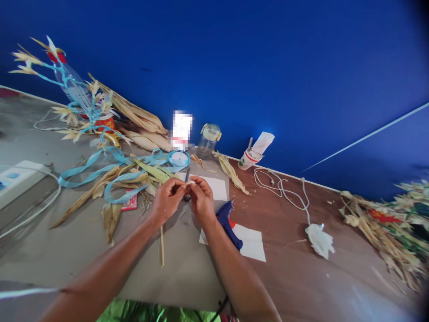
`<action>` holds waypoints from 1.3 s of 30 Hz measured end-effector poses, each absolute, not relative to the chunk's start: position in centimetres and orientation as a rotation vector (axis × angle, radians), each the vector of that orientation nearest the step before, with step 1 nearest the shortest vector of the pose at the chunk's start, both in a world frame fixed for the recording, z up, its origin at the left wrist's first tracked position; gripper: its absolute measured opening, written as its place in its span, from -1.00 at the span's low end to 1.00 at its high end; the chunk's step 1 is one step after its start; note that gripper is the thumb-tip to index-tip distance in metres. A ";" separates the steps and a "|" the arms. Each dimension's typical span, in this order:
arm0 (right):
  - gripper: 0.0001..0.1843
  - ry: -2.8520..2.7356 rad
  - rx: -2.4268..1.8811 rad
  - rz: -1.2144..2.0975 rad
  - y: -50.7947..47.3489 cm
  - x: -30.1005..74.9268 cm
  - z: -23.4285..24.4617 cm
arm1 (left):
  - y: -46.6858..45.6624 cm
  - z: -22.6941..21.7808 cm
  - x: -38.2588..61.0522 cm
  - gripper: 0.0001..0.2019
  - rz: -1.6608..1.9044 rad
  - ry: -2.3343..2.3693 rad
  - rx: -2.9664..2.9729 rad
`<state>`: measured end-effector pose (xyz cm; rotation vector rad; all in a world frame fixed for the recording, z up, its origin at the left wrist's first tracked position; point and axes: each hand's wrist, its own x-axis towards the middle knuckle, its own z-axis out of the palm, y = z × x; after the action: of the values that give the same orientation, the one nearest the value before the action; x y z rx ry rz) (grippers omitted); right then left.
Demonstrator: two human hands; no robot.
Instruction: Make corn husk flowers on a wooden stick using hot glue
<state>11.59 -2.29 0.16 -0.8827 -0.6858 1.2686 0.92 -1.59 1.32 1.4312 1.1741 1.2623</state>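
Observation:
My left hand (168, 197) and my right hand (201, 199) meet over the middle of the table, fingers pinched together on a small pale piece of corn husk (189, 183). A thin dark item hangs between the hands; I cannot make out what it is. A thin wooden stick (162, 246) lies on the table below my left wrist. A blue glue gun (228, 223) rests just right of my right wrist, on white paper (252, 243).
Dried corn husks (110, 188) and light blue ribbon (100, 167) spread at the left, by a ribbon-wrapped bottle (75, 87). A ribbon roll (178, 158), glass jar (208, 142) and paper cup (250, 158) stand by the blue wall. A white cable (284, 190), white husk flower (320, 239), and more husks (385, 232) lie right. A white power strip (16, 179) sits left.

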 end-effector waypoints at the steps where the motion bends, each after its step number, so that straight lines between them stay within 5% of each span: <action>1: -0.76 -0.668 -0.898 1.251 -2.2 11.7 0.3 | -1.6 1.3 0.9 -0.94 1.268 1.182 1.433; 19: -0.71 -0.935 -1.227 1.198 -2.8 14.1 3.7 | -1.2 0.3 0.5 -0.94 1.262 1.289 1.729; 24: -0.70 -1.340 -1.459 0.954 -7.3 19.3 5.4 | -1.3 0.6 0.4 -0.93 1.270 1.317 1.792; 31: -0.64 -1.598 -2.157 0.460 -14.2 24.2 1.5 | -1.3 0.6 0.5 -0.91 1.294 1.297 1.893; 39: -0.55 -1.831 -2.359 0.389 -14.6 21.8 2.3 | -1.1 0.1 0.4 -0.90 1.290 1.297 1.903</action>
<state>21.80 -14.65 2.33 -2.3589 -1.8314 0.3886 0.42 -1.07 0.13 1.9026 1.2974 1.2896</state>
